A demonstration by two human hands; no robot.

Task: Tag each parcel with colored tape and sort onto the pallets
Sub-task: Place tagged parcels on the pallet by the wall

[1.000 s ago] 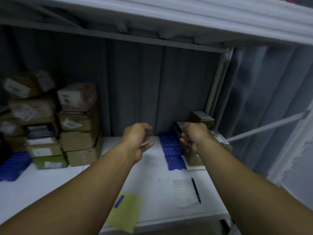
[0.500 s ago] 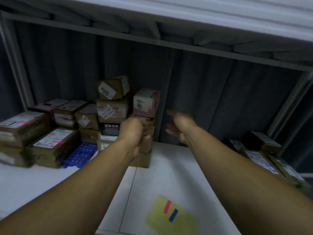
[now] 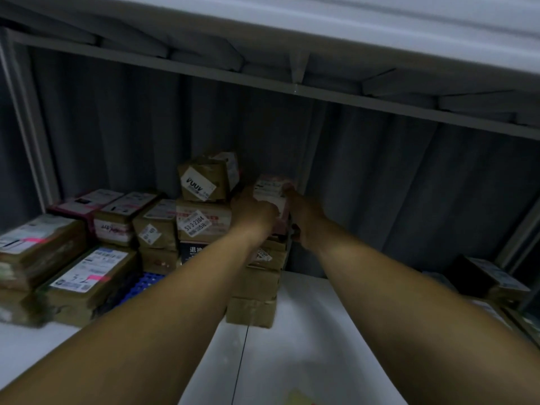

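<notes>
A small pink and white parcel [image 3: 271,185] sits on top of a stack of brown cardboard parcels [image 3: 257,283] at the middle of the shelf. My left hand [image 3: 252,211] grips its left side with curled fingers. My right hand [image 3: 295,213] holds its right side, with fingertips up at the top edge. The hands cover the parcel's lower front. To the left, flat parcels [image 3: 87,276] carry pink tape strips, and part of a blue pallet [image 3: 146,283] shows between them and the stack.
More brown parcels [image 3: 201,182] are piled just left of the stack. Other boxes [image 3: 491,276] lie at the far right. The white shelf surface [image 3: 306,331] runs below my arms, a yellow sheet [image 3: 298,397] at its near edge. A low shelf board [image 3: 321,92] hangs overhead.
The view has swung left from the right-hand boxes to the middle stack. Both hands have reached forward and taken hold of the pink and white parcel on top.
</notes>
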